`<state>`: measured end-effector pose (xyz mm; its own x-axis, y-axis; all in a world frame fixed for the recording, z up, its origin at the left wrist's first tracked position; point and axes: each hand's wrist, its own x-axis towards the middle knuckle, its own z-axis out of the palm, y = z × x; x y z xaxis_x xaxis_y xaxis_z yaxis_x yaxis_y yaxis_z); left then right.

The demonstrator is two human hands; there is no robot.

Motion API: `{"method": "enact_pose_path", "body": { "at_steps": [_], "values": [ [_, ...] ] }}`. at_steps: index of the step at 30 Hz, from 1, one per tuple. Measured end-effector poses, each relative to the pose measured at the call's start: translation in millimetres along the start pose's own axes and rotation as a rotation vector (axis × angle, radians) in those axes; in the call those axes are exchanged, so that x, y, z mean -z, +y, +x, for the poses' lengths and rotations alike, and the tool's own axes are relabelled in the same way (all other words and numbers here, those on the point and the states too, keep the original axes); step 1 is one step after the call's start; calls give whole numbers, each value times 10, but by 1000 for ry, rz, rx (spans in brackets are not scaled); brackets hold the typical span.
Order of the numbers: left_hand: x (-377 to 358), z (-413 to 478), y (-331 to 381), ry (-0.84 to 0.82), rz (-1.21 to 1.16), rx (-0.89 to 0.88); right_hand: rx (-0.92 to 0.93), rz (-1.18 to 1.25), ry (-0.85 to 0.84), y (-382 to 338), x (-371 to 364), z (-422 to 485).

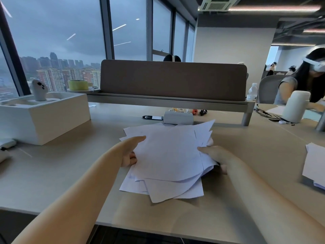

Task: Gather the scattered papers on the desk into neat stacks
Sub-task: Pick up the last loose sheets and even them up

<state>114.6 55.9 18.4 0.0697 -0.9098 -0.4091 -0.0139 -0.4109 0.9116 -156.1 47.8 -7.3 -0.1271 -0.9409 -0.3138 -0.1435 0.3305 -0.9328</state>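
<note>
Two hands clamp one ragged bundle of white sheets (167, 155) from opposite sides. The left hand (129, 154) pinches its 9 o'clock edge with the thumb stretched flat over the top sheet and the fingers curled underneath. The right hand (217, 156) takes the 3 o'clock edge the same way, thumb on top, its other fingers mostly hidden beneath the paper. Both grips are narrow, closed down to the thickness of the bundle. The sheets sit at the middle of the desk (70, 164), skewed against one another, corners poking out toward 12 and 1 o'clock and a loose fan sagging toward 6 o'clock. Whether the lowest sheets are held or simply lie on the desk, I cannot tell. The step in hand looks like squaring this bundle. To do it well, the pinch should ease just enough for the sheets to slide, the bundle should be stood on one edge and tapped on the desk, then turned and tapped on the adjoining edge, with the thumbs kept light so nothing creases. A second pile of paper (314, 164) waits at 3 o'clock, well apart. Beyond the bundle at 12 o'clock stands a grey socket box (177, 118) before the divider panel (172, 80). A white box (44, 118) holding a controller (39, 90) sits at 10 o'clock, and a white flask (296, 106) at 2 o'clock.
</note>
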Motion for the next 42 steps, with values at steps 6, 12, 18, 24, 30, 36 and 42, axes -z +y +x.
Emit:
{"method": "enact_pose_path", "body": {
  "at_steps": [6, 12, 18, 24, 30, 36, 42],
  "values": [
    [-41, -52, -7, -7, -95, -1, 39, 1, -85, -56, -112, -34],
    [85, 52, -62, 44, -176, -19, 48, 140, -113, 36, -6, -80],
    [124, 178, -87, 12, -256, -36, 78, 445, -153, 181, 231, -81],
    [43, 175, -25, -172, -234, -17, 129, 380, -242, 228, 291, -73],
    [-60, 284, -98, -76, 103, -33, 49, 29, -274, 102, 291, -55],
    [-142, 280, -87, -1, 221, -26, 49, -177, -58, -42, 131, 70],
    [-185, 328, -41, 44, 292, -181, 84, -216, -114, -163, 107, 39]
  ]
}}
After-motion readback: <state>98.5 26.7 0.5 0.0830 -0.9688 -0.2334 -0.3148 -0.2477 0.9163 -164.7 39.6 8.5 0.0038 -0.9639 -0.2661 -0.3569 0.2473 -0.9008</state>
